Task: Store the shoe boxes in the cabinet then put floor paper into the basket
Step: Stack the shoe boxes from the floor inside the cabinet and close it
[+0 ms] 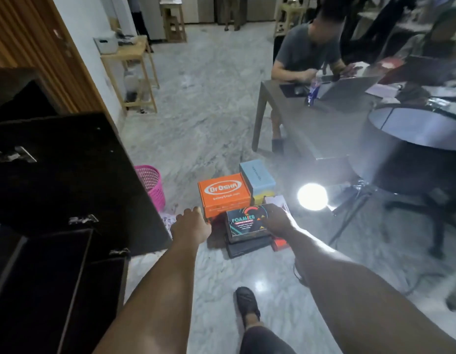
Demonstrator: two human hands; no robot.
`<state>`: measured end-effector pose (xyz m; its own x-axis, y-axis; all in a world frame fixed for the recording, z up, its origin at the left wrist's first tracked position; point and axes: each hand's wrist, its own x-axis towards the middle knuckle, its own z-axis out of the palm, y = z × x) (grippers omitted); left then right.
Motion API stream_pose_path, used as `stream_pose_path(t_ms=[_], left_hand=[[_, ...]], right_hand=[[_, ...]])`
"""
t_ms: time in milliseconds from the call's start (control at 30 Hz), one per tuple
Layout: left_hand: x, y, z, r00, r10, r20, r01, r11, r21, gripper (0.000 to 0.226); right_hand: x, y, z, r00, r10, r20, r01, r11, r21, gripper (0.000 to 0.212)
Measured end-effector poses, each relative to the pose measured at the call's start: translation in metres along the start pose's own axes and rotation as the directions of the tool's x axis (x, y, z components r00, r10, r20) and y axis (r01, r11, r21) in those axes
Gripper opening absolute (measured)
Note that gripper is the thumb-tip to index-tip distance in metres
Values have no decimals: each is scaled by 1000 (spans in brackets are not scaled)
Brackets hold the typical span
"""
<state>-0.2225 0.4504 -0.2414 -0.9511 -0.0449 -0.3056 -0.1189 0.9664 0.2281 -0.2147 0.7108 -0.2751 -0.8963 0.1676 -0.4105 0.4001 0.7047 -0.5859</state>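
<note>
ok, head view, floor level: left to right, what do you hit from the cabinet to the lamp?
Black cabinet → pink basket → left hand → orange box → black Foamies box with the right hand on its right end → bright lamp.

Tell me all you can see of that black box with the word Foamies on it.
The Foamies box is a dark cardboard shoe box with a colourful printed lid, closed, lying flat on top of a larger black box on the marble floor, just in front of the orange box. The right hand rests on its right end; the left hand is not touching it.
</note>
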Motion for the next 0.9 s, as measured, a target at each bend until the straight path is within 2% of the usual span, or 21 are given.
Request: stream_pose_path(t_ms=[67,133,200,233,333,433,600,667,733,833,900], left_hand=[[21,4,26,997,-13,81,12,1000,13,55],[45,7,55,983,-55,174,49,998,40,59],[82,12,90,964,-97,249,92,995,29,56],[89,12,97,959,-101,265,102,995,12,54],[144,20,139,928,-120,353,133,991,-14,56],[211,33,193,885,-136,445,181,982,-60,62],[334,59,305,864,-118,490,252,943,-218,65],[374,67,349,862,-121,492,310,894,-324,60],[408,69,392,850,-135,509,396,801,-449,57],[445,56,458,830,-186,525,503,656,-563,61],[459,50,491,825,-221,520,542,573,-615,52]], right_hand=[[35,38,17,996,58,61,-58,998,-12,47],[57,63,27,991,116,74,-110,991,-71,59],[98,92,40,987,137,82,-129,987,-96,54],[92,78,32,988,141,69,-134,986,-100,49],[142,91,37,964,247,101,-243,968,-57,50],[217,131,60,909,396,132,-396,918,-24,52],[353,199,118,817,564,118,-574,814,86,48],[400,219,143,805,585,99,-593,795,126,44],[442,240,167,804,593,53,-592,788,168,45],[492,280,198,775,631,-29,-608,758,238,64],[518,303,214,743,664,-79,-617,727,303,72]])
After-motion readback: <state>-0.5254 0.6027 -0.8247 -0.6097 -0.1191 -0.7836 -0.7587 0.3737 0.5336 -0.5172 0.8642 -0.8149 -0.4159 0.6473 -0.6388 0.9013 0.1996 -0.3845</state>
